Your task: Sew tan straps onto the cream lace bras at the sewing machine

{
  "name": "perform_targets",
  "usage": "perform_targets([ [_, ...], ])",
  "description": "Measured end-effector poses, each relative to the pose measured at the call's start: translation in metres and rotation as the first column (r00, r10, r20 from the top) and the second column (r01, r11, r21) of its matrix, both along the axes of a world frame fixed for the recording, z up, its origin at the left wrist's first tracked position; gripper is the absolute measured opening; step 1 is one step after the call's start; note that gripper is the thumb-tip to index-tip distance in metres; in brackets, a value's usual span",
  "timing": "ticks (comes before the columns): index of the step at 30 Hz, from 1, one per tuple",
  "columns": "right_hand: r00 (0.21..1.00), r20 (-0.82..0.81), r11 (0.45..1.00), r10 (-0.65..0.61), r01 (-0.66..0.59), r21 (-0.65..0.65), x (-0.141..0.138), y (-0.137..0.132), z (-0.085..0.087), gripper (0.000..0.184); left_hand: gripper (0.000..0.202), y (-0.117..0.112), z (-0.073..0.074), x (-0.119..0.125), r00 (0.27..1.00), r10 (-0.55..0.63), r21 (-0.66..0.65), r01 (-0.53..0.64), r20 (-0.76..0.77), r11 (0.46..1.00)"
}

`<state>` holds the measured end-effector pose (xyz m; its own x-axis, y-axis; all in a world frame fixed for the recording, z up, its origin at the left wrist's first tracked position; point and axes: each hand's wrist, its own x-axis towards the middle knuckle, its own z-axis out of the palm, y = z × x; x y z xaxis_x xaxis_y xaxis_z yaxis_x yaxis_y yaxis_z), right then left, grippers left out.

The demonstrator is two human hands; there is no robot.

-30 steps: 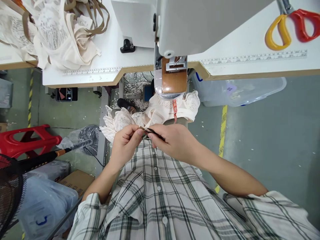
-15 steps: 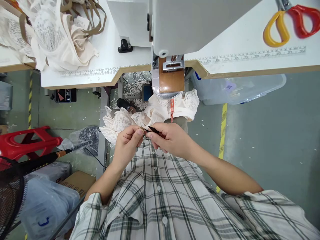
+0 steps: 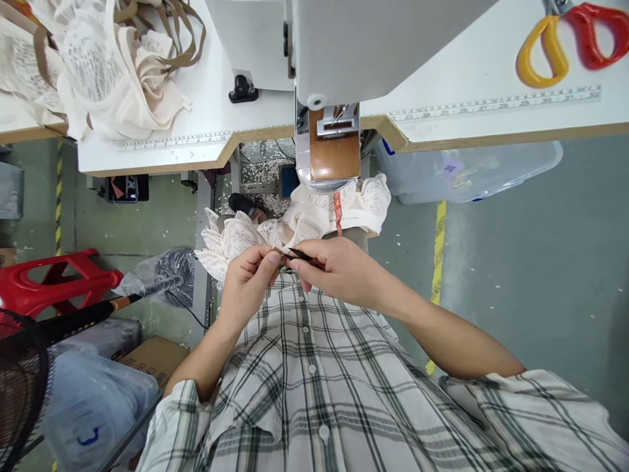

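Left hand [image 3: 249, 278]: fingers curled, thumb and forefinger pinched together on a small brown strap end [image 3: 278, 250].
Right hand [image 3: 339, 272]: fingers folded round a dark pointed tool [image 3: 301, 255], tip toward the left hand; exact kind of tool unclear.
Strap end: between both hands, above the lap; contact with the tip too small to tell.
Lap: cream lace garments [image 3: 236, 237], just beyond the hands.
Red-patterned strip [image 3: 338, 213]: hangs below the machine bed, in front of the lace.
Sewing machine [image 3: 383, 46]: over the notch in the front edge of the white table [image 3: 216, 105].
Table, left front corner: bra pile [image 3: 98, 72], brown straps looping.
Table, right end: scissors [image 3: 528, 73], yellow and red handles, behind the front-edge ruler [image 3: 491, 106].
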<state>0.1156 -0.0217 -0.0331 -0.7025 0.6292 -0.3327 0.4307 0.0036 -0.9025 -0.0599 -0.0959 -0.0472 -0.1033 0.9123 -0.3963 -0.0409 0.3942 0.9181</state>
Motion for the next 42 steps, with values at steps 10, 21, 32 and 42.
perform_targets([
  [10, 0.999, 0.021, 0.997, 0.05, -0.051, 0.06, 0.002, 0.005, -0.002, 0.027, 0.022, -0.002, -0.003, -0.002, 0.987, -0.08, 0.023, 0.084, -0.14, 0.996],
  [21, 0.949, -0.242, 0.917, -0.204, 0.098, -0.387, -0.001, -0.015, -0.024, 0.028, 0.019, -0.008, -0.02, 0.007, 0.973, 0.06, 0.009, -0.063, 0.225, 0.998],
  [32, 0.768, -0.377, 0.833, -0.518, 0.354, -0.425, 0.005, -0.011, -0.024, 0.017, 0.027, -0.007, -0.015, 0.008, 0.978, 0.101, -0.084, -0.087, 0.182, 0.993],
  [42, 0.974, -0.111, 0.894, -0.199, 0.227, 0.388, -0.005, -0.011, -0.02, 0.008, 0.027, -0.008, -0.009, 0.011, 0.999, 0.048, 0.0, -0.048, -0.017, 0.999],
])
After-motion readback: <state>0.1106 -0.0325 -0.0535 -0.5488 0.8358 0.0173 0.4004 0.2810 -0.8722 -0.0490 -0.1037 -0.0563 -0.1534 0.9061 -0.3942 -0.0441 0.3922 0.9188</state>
